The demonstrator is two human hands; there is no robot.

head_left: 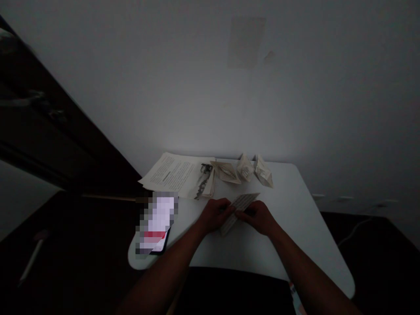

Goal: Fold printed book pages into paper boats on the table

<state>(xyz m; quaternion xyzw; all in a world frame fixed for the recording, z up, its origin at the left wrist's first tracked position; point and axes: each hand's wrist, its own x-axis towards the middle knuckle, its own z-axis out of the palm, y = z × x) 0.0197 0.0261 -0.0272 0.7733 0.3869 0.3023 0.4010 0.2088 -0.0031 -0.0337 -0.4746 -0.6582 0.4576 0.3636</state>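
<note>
– Paper (246,200), is that what both hands are gripping?

– Yes. It is a narrow folded printed strip, sitting near the middle of the table (295,227) and slanting from 7 o'clock up toward 1 o'clock. The left hand (215,215) is pinching it from 9 o'clock and the right hand (259,217) from 3 o'clock, fingers closed tight on its middle and almost touching each other.

– Why there?

– I am guessing, but pinching at the middle seems to be keeping the fold pressed while both ends are sticking out free. The lower end is lying close to the tabletop; in this dim light I cannot tell whether it is touching.

– What is lying around it?

– Pages (179,173) are sitting in a loose stack at 10 o'clock, print up, probably parked within reach. Three folded pieces (246,169) are standing in a row at 12 o'clock, against the wall and well apart from the hands. A phone (156,225) is lying at 8 o'clock by the table's edge, screen glowing.

– Any box or tray holding things?

– None is showing; everything is resting straight on the table.
</note>
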